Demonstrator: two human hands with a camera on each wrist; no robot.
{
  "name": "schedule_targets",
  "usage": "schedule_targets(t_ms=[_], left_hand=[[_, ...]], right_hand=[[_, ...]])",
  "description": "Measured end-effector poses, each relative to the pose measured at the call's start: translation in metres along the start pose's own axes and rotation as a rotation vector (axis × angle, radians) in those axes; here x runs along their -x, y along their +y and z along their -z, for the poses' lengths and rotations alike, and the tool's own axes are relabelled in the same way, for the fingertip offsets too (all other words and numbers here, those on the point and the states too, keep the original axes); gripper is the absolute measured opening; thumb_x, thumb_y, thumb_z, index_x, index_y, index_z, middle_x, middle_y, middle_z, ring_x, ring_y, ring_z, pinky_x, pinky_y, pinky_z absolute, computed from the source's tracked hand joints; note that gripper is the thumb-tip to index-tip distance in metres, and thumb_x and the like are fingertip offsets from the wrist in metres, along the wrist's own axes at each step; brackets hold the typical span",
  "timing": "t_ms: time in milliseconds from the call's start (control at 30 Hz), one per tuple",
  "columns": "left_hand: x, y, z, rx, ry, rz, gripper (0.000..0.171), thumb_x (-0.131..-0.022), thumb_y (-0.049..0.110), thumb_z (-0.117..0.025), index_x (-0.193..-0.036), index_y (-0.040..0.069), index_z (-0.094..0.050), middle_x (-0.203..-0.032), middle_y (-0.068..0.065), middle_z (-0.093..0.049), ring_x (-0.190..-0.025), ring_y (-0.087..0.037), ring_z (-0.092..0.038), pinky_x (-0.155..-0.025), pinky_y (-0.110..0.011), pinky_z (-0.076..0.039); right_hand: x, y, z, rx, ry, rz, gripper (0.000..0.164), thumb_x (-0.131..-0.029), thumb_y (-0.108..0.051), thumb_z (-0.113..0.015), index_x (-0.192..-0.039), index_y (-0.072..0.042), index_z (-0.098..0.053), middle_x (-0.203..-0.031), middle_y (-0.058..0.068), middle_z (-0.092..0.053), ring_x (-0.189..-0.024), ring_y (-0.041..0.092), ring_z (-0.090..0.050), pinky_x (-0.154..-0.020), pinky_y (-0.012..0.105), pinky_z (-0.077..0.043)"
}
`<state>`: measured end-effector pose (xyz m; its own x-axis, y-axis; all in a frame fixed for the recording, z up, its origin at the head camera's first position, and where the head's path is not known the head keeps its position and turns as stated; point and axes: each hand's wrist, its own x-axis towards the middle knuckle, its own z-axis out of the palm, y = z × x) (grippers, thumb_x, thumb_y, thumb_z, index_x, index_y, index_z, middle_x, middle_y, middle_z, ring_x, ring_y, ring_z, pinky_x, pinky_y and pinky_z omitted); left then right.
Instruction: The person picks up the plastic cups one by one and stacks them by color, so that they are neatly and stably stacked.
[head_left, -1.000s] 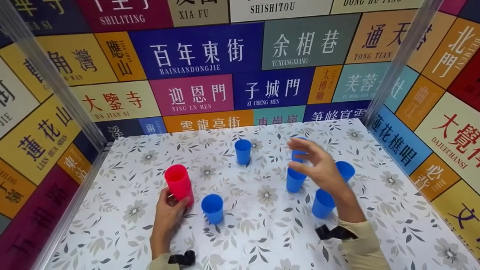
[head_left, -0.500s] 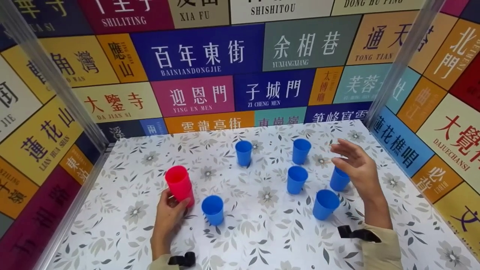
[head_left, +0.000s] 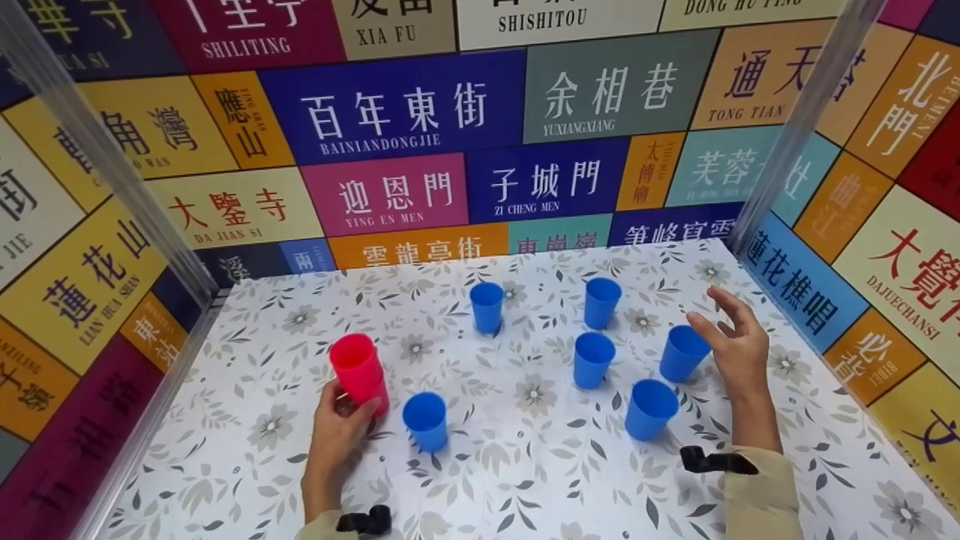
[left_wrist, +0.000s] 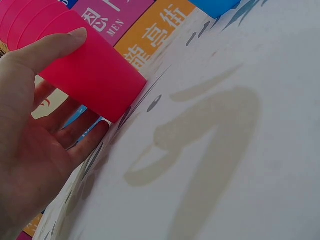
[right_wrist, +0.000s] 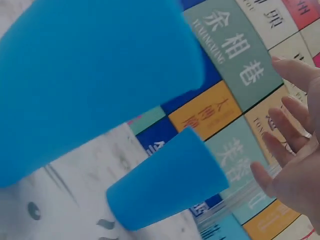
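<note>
My left hand (head_left: 337,431) grips a nested stack of red plastic cups (head_left: 358,367) near its base, at the left of the table. In the left wrist view the thumb lies across the red cups (left_wrist: 95,75), whose rims show as several ridges, and the other fingers reach behind. My right hand (head_left: 739,352) is raised at the right, fingers spread and holding nothing. Its fingertips are just beside the rim of an upright blue cup (head_left: 682,356). The right wrist view shows that hand (right_wrist: 295,155) apart from a large near blue cup (right_wrist: 90,85) and a farther one (right_wrist: 167,180).
More blue cups stand upright: one (head_left: 652,411) in front at right, one (head_left: 594,361) behind it, one (head_left: 602,304) farther back, one (head_left: 487,307) at back centre and one (head_left: 425,421) beside the red stack. Sign-printed walls (head_left: 390,105) enclose the flower-patterned table (head_left: 517,465).
My right hand has moved right, from over the back blue cups to the right side of the rightmost one, and its fingers have spread. The left hand stays on the red stack.
</note>
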<state>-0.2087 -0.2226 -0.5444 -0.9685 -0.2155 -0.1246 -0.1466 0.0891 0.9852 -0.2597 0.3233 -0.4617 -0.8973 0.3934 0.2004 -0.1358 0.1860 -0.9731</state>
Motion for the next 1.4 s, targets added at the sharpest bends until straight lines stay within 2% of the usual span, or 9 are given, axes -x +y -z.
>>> schedule_targets(t_ms=[133,233,433,667,833,900,1133,1233,1400], left_hand=[[0.000,0.000,0.000,-0.010,0.009,0.002,0.069,-0.089,0.018,-0.075,-0.146,0.019,-0.038,-0.148,-0.009,-0.046,-0.133,-0.032,-0.047,-0.116,-0.049,-0.039],[0.000,-0.001,-0.001,-0.028,0.018,-0.023,0.066,-0.089,0.016,-0.075,-0.144,0.016,-0.040,-0.145,-0.011,-0.049,-0.131,-0.033,-0.050,-0.115,-0.049,-0.041],[0.000,0.000,0.000,-0.060,0.016,-0.032,0.067,-0.089,0.021,-0.076,-0.145,0.016,-0.040,-0.146,-0.012,-0.049,-0.133,-0.034,-0.050,-0.117,-0.051,-0.039],[-0.001,0.002,-0.001,-0.041,0.011,-0.009,0.066,-0.089,0.019,-0.075,-0.145,0.018,-0.039,-0.146,-0.010,-0.048,-0.133,-0.033,-0.049,-0.117,-0.050,-0.039],[0.000,0.003,-0.001,-0.049,0.009,-0.007,0.068,-0.089,0.018,-0.075,-0.146,0.017,-0.038,-0.147,-0.011,-0.047,-0.134,-0.033,-0.048,-0.117,-0.051,-0.038],[0.001,0.003,-0.001,-0.039,0.008,-0.006,0.068,-0.089,0.017,-0.075,-0.146,0.017,-0.038,-0.148,-0.011,-0.046,-0.134,-0.034,-0.047,-0.118,-0.052,-0.037],[0.002,0.006,0.000,0.025,-0.002,0.019,0.081,-0.086,0.017,-0.079,-0.151,0.022,-0.032,-0.151,-0.006,-0.041,-0.139,-0.031,-0.043,-0.117,-0.049,-0.040],[0.004,0.009,0.004,0.002,-0.003,-0.029,0.084,-0.085,0.020,-0.080,-0.153,0.021,-0.030,-0.153,-0.007,-0.041,-0.139,-0.030,-0.044,-0.116,-0.049,-0.040],[0.008,0.018,0.011,-0.019,-0.005,-0.130,0.079,-0.087,0.019,-0.078,-0.152,0.016,-0.033,-0.153,-0.010,-0.043,-0.136,-0.029,-0.048,-0.107,-0.026,-0.048]], right_hand=[[-0.006,0.017,0.004,-0.063,-0.040,-0.174,0.073,-0.092,-0.030,-0.073,-0.155,-0.023,-0.038,-0.163,-0.003,-0.035,-0.155,0.015,-0.022,-0.128,0.043,-0.018],[-0.007,0.028,0.012,-0.051,-0.114,-0.240,0.083,-0.091,-0.034,-0.074,-0.159,-0.027,-0.027,-0.167,-0.001,-0.025,-0.158,0.021,-0.015,-0.128,0.050,-0.013],[-0.007,0.042,0.027,-0.085,-0.294,-0.259,0.086,-0.094,-0.029,-0.070,-0.161,-0.029,-0.016,-0.170,0.005,-0.011,-0.158,0.031,-0.006,-0.126,0.058,-0.010],[-0.007,0.057,0.031,-0.234,-0.434,-0.295,0.080,-0.098,-0.014,-0.064,-0.161,-0.029,-0.017,-0.170,0.013,-0.002,-0.141,0.016,-0.034,-0.127,0.055,-0.008],[-0.006,0.061,0.031,-0.217,-0.436,-0.313,0.082,-0.096,-0.011,-0.066,-0.160,-0.031,-0.018,-0.170,0.011,0.007,-0.156,0.032,-0.012,-0.127,0.053,-0.005],[-0.006,0.062,0.030,-0.202,-0.439,-0.308,0.083,-0.096,-0.010,-0.066,-0.161,-0.030,-0.018,-0.171,0.010,0.005,-0.157,0.035,-0.007,-0.127,0.052,-0.005],[-0.005,0.063,0.023,-0.111,-0.424,-0.292,0.084,-0.092,-0.011,-0.072,-0.160,-0.023,-0.024,-0.159,0.007,-0.029,-0.150,0.028,-0.022,-0.128,0.051,-0.009],[-0.005,0.064,0.023,-0.071,-0.411,-0.288,0.084,-0.091,-0.015,-0.073,-0.159,-0.022,-0.025,-0.158,0.008,-0.030,-0.152,0.033,-0.020,-0.128,0.052,-0.011],[-0.005,0.065,0.021,-0.047,-0.402,-0.293,0.083,-0.091,-0.017,-0.074,-0.159,-0.023,-0.025,-0.154,0.008,-0.035,-0.149,0.030,-0.026,-0.127,0.052,-0.015]])
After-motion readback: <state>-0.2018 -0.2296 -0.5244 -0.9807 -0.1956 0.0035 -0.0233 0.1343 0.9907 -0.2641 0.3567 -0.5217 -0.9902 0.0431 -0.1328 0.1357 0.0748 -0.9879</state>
